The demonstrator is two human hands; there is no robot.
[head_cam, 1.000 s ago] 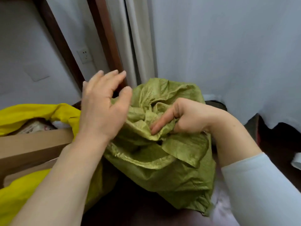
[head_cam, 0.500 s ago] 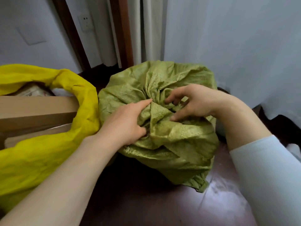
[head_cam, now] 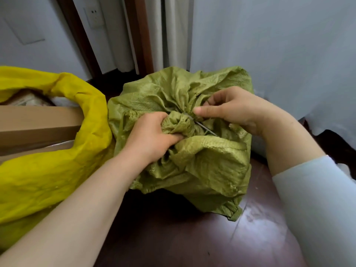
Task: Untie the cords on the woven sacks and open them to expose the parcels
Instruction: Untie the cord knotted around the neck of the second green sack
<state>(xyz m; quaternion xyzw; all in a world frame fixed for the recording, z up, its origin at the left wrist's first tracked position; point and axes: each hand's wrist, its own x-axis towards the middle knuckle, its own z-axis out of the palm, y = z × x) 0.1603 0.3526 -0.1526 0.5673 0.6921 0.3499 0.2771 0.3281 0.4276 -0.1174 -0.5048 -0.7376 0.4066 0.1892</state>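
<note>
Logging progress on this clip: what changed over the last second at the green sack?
The left hand, raised and open a second ago, came down and now grips the bunched neck of the green sack. The right hand moved from the folds to pinch the thin cord. The green sack stays tied shut; the yellow sack beside it stays open.

Crinkly woven-plastic green sack (head_cam: 202,160); glossy dark wood floor (head_cam: 192,237)
</note>
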